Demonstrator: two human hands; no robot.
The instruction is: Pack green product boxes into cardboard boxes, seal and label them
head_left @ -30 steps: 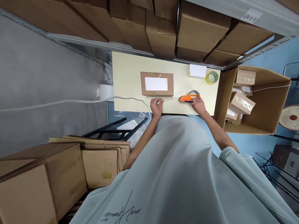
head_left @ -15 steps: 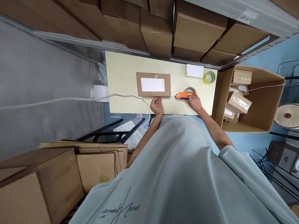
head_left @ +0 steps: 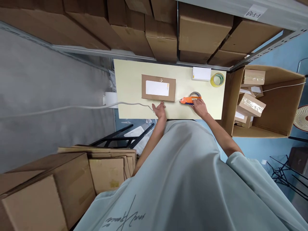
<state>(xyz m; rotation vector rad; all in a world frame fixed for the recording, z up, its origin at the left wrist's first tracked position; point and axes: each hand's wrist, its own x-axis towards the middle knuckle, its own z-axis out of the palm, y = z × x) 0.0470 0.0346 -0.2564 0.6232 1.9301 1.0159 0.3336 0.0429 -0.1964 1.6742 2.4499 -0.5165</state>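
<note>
Labelled cardboard box (head_left: 171,90) lies flat on the bench (head_left: 130,73), just beyond the left hand (head_left: 159,110), i.e. on the side away from the body. Long axis runs left-right across the bench, slightly skewed, right end a touch closer to the person. White label (head_left: 156,88) faces up. Left hand is the nearer one: fingertips at the near long edge, around mid-length; contact or a sliver of gap, can't tell. Left hand is open, thumb spread off to the left, nothing visible in its grip. Right hand (head_left: 199,107) is closed around the orange tape dispenser (head_left: 186,100), holding it by its right end; a grey-looking tape roll (head_left: 195,94) shows right behind it. Dispenser also lies roughly left-right, nose pointing left at the box's near right corner, close but apart. So box is forward of the left hand, and left and slightly forward of the right hand, with the dispenser nose between right hand and box. White cable (head_left: 134,103) runs in from the left, near side of the box, ending up close to the left thumb. White box (head_left: 201,73) and yellow tape roll (head_left: 217,79) sit farther back, right, well apart from the left hand.
</note>
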